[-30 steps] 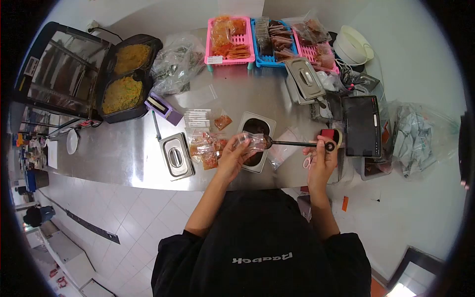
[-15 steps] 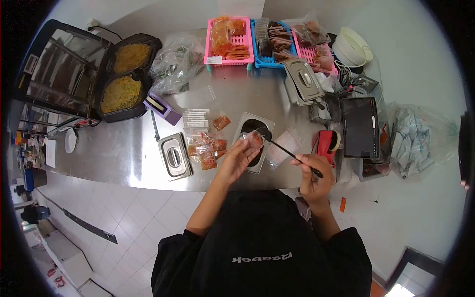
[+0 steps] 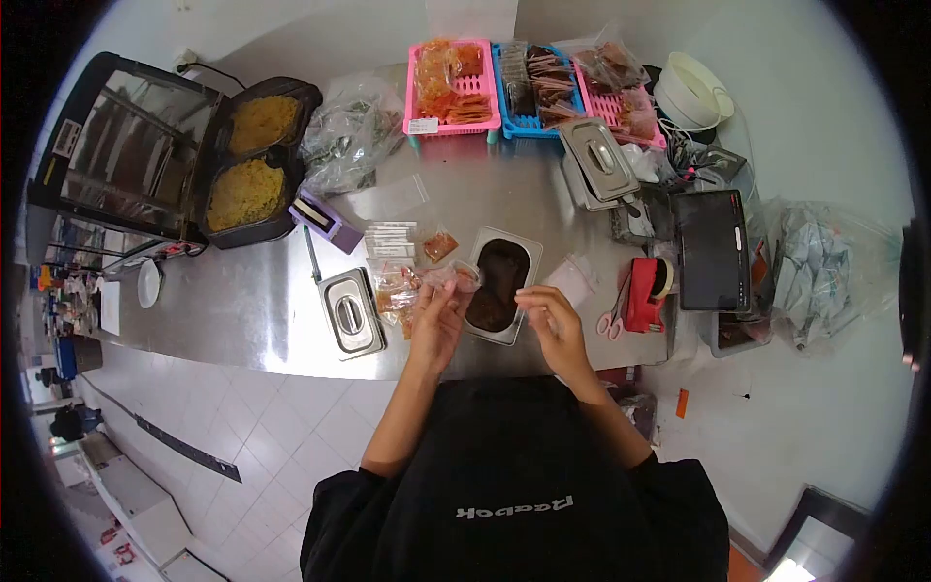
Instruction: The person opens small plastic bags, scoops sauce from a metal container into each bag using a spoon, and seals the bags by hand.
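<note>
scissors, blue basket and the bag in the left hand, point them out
Scissors point(image 3: 610, 324): head view, on the pink handles.
Blue basket point(image 3: 527, 133): head view, on the rim nearest the person.
Bag point(image 3: 467, 276) in the left hand point(image 3: 437, 328): head view, on the clear plastic above the fingers.

I'm seeing a small clear plastic bag point(image 3: 467, 278) hanging in the fingertips of the left hand point(image 3: 436, 328), its film catching the light and a reddish filling showing inside. It is sitting above the bench, by the left rim of an open steel container point(image 3: 490, 337). That container is lying flat, its long side running away from me, and is holding a dark brown mass point(image 3: 501, 276). To the left, I'm watching reddish-orange packets point(image 3: 393, 281) lying in an overlapping cluster, while a single packet point(image 3: 439, 244) is resting flat just beyond them.
</note>
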`<state>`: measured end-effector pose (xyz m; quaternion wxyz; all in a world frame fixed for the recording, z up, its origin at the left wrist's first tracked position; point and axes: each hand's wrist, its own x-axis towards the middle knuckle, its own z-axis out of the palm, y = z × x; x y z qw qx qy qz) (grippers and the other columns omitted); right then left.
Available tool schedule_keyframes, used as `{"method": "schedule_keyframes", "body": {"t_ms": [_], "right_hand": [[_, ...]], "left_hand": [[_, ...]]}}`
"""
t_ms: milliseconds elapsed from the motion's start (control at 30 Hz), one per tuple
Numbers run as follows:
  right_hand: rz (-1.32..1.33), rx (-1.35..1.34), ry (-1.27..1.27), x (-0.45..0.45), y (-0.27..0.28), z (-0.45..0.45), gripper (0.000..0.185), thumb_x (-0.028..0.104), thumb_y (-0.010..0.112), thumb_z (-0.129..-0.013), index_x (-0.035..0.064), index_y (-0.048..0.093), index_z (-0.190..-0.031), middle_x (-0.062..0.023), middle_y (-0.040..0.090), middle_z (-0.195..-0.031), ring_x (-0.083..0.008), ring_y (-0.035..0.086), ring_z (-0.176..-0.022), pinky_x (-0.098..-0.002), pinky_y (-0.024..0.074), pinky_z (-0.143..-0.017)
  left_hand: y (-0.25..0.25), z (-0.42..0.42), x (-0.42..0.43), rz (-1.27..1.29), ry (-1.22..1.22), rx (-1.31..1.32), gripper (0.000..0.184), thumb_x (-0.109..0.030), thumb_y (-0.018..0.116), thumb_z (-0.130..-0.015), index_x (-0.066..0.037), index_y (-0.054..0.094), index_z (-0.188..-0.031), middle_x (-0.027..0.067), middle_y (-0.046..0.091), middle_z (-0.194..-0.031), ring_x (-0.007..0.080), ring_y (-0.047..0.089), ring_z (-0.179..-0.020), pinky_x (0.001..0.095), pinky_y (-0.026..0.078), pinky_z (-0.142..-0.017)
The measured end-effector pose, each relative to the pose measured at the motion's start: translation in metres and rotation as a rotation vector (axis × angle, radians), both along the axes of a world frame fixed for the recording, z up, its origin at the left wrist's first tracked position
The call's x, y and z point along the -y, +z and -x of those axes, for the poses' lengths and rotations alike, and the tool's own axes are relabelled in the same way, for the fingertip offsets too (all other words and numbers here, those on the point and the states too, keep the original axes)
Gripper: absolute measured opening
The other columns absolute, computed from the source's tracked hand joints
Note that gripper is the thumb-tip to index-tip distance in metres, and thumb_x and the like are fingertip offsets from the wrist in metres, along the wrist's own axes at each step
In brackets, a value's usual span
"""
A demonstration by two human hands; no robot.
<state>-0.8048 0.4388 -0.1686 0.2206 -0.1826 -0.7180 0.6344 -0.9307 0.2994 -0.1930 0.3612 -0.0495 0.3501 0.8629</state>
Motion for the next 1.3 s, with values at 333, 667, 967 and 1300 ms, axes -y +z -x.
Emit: {"method": "schedule_keyframes", "body": {"t_ms": [333, 667, 967, 1300], "right_hand": [[1.269, 0.102, 0.181, 0.008, -0.005, 0.023, 0.016, 0.024, 0.057, -0.092, 0.0104, 0.061, -0.1, -0.003, 0.064, -0.095, -0.016, 0.063, -0.081, -0.0275, 0.0471, -0.064], [0.835, -0.004, -0.084, 0.014, -0.007, 0.027, 0.01, 0.014, 0.056, -0.092, 0.0047, 0.054, -0.092, -0.0035, 0.059, -0.076, -0.0115, 0.057, -0.058, -0.0228, 0.0427, -0.048], [-0.5, -0.055, -0.144, 0.009, 0.006, 0.027, 0.012, 0.004, 0.067, -0.078, 0.0014, 0.055, -0.079, -0.0056, 0.056, -0.07, -0.0117, 0.056, -0.056, -0.028, 0.0463, -0.049], [-0.22, -0.218, -0.102, -0.012, 0.023, 0.039, 0.019, 0.009, 0.074, -0.074, 0.0014, 0.062, -0.088, -0.0052, 0.063, -0.084, -0.0119, 0.061, -0.07, -0.0243, 0.0476, -0.06]], "left_hand": [[0.0, -0.014, -0.007, 0.318, -0.04, -0.639, 0.021, -0.002, 0.057, -0.088, -0.008, 0.047, -0.105, 0.0109, 0.058, -0.109, 0.0171, 0.057, -0.1, 0.0314, 0.046, -0.085], [0.014, -0.02, -0.017, 0.014, -0.026, -0.064, 0.018, 0.002, 0.058, -0.086, -0.008, 0.044, -0.093, 0.0086, 0.061, -0.093, 0.0159, 0.061, -0.086, 0.0252, 0.048, -0.076], [0.028, -0.003, -0.011, 0.711, -0.234, -0.767, 0.023, 0.008, 0.055, -0.08, -0.006, 0.04, -0.092, 0.0107, 0.062, -0.1, 0.0137, 0.063, -0.079, 0.0263, 0.053, -0.07], [0.074, 0.016, 0.002, 0.667, -0.311, -0.962, 0.027, -0.005, 0.067, -0.083, -0.004, 0.041, -0.091, 0.0127, 0.067, -0.086, 0.0123, 0.064, -0.078, 0.0235, 0.051, -0.066]]}}
